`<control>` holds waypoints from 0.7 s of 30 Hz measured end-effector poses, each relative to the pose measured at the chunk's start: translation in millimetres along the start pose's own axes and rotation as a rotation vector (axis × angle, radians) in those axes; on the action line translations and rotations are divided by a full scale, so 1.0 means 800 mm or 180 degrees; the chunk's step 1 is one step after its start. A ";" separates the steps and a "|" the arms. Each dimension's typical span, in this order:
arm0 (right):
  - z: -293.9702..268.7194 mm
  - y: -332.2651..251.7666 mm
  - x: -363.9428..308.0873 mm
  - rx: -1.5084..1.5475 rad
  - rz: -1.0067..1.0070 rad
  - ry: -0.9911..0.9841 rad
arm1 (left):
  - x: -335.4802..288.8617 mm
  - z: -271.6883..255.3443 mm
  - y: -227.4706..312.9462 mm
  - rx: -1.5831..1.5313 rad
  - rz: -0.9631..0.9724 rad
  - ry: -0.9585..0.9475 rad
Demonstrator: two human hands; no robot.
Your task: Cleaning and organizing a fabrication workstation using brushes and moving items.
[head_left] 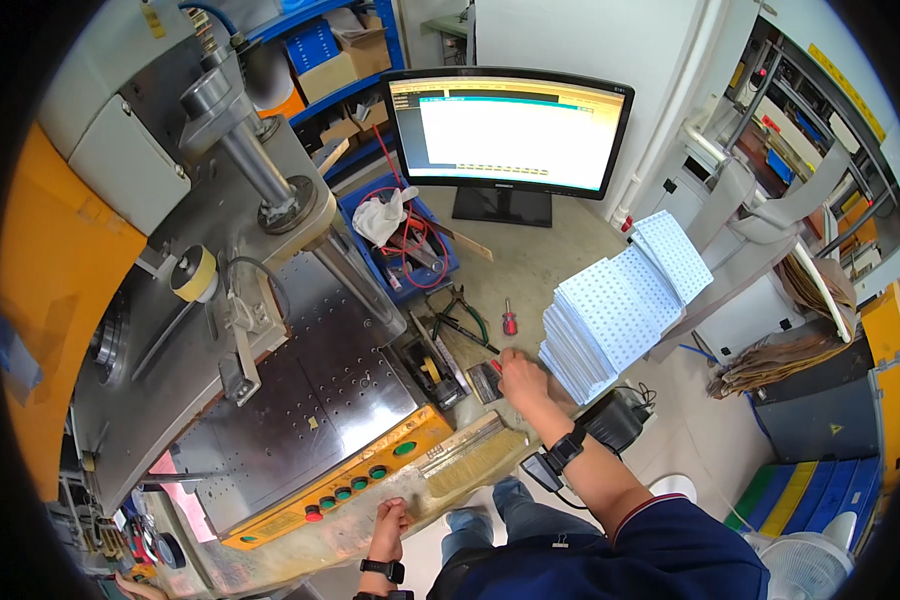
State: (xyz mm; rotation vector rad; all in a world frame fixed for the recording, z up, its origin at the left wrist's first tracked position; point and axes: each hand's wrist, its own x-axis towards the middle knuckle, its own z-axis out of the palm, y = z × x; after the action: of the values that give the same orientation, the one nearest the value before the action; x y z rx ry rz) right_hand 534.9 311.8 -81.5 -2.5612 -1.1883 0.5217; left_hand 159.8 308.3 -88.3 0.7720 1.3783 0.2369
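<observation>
My right hand (pixel 522 382) reaches onto the bench with curled fingers. Something small and red shows at its fingertips, too small to name. Just left of it lies a dark flat block (pixel 485 383), and a red-handled screwdriver (pixel 510 320) lies beyond it. Fingers drawn together, my left hand (pixel 392 516) hovers by the front edge of the press, below its row of buttons (pixel 344 493); I see nothing in it. A stack of white dotted sheets (pixel 610 325) stands to the right of my right hand.
The press bed (pixel 300 400), dotted with holes, fills the left side under a large metal column. Green-handled pliers (pixel 462 312) lie beside a blue tool bin (pixel 375 262). A lit monitor (pixel 505 135) stands behind. A brush (pixel 470 460) lies along the bench's front edge.
</observation>
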 end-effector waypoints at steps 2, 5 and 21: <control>-0.003 -0.004 0.001 0.0026 -0.0018 -0.0072 | 0.001 -0.002 -0.001 -0.0090 -0.0021 -0.0066; -0.026 -0.023 0.013 0.0185 -0.0276 0.0014 | -0.001 -0.003 -0.007 -0.0056 0.0052 0.0045; 0.007 -0.089 0.071 -0.0060 -0.0492 -0.0637 | -0.008 0.004 0.000 -0.0102 0.0134 0.0069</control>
State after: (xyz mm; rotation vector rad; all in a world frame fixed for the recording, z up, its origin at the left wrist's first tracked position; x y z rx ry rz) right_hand 518.1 400.6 -70.8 -2.4516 -1.4501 0.7471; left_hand 161.6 303.5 -82.8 0.7742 1.3766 0.3005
